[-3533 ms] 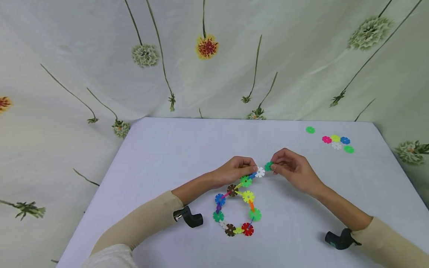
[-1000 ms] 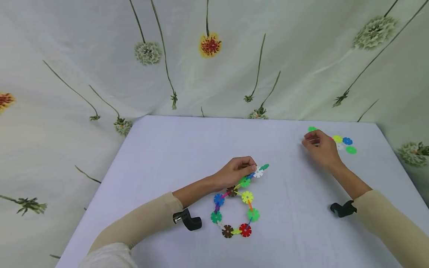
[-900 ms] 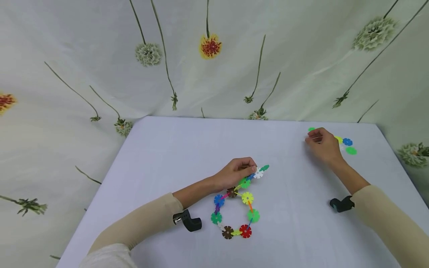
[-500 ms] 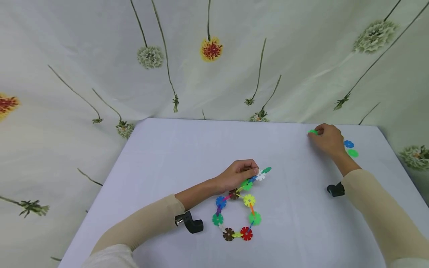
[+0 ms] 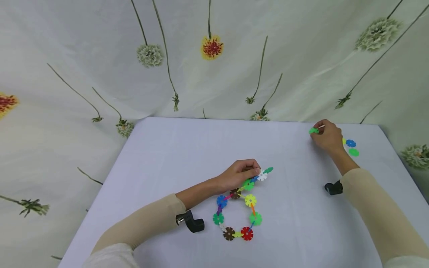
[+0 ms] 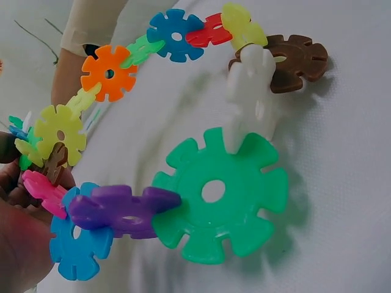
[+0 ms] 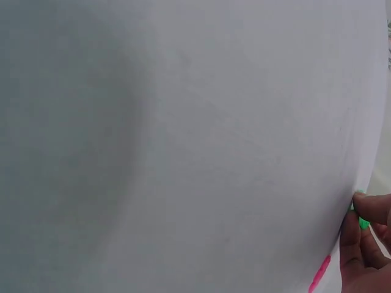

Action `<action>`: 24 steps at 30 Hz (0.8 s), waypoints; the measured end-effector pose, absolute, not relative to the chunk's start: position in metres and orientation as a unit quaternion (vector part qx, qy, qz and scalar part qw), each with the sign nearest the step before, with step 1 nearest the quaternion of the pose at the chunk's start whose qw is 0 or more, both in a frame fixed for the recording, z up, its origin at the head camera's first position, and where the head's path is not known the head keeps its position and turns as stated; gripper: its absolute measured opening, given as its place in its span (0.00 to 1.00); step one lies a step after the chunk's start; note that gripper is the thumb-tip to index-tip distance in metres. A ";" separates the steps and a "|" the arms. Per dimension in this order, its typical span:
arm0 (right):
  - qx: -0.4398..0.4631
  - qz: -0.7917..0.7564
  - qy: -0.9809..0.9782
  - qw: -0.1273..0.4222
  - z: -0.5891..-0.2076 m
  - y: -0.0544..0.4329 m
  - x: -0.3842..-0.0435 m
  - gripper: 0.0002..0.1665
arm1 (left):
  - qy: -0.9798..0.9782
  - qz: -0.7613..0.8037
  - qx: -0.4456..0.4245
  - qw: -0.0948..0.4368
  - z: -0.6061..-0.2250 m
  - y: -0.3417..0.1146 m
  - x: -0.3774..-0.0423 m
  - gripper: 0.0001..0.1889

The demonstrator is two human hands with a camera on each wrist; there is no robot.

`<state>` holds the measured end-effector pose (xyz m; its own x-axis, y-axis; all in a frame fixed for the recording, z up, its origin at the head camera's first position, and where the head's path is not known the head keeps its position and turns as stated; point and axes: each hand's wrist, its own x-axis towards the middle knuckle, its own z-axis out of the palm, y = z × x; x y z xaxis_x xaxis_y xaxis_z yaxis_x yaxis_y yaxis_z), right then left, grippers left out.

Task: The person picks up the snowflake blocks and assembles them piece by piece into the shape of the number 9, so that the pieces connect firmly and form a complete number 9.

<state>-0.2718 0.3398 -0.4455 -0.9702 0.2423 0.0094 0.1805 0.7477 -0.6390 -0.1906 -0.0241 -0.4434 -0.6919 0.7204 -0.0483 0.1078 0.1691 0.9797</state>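
Colourful plastic snowflake discs are slotted together in a ring with a short tail, the disc chain [image 5: 250, 200]. My left hand [image 5: 236, 175] pinches the tail close to its white disc [image 5: 262, 175], beyond which a dark green disc [image 5: 268, 170] forms the tip. Seen from the left wrist, a large green disc [image 6: 244, 183] and a purple disc [image 6: 125, 210] of the ring are nearest. At the back right, my right hand [image 5: 329, 138] pinches a light green snowflake disc [image 5: 313, 130] between thumb and fingers; part of that disc also shows in the right wrist view.
Beside the right hand lie a blue disc [image 5: 350, 143], another green disc [image 5: 353, 152] and a partly hidden yellow disc [image 5: 344, 141]. A pink disc [image 7: 319, 274] shows in the right wrist view. The white table [image 5: 187, 141] ends at a flowered backdrop.
The dark green disc, earlier in my right hand, is now joined to the white one. My right hand has gone to the back right and picked the light green disc. The left hand stays put.
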 end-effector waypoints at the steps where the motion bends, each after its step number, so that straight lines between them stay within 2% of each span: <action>1: -0.112 0.337 -0.934 0.050 -0.446 0.340 -0.272 0.22 | 0.718 0.575 0.289 0.264 -0.443 -0.024 -0.191 0.11; 14: -0.074 0.370 -0.924 0.056 -0.443 0.334 -0.264 0.19 | 0.721 0.573 0.281 0.270 -0.445 -0.024 -0.189 0.11; 24: -0.023 0.463 -0.886 0.009 -0.431 0.296 -0.217 0.21 | 0.724 0.570 0.285 0.264 -0.446 -0.025 -0.190 0.11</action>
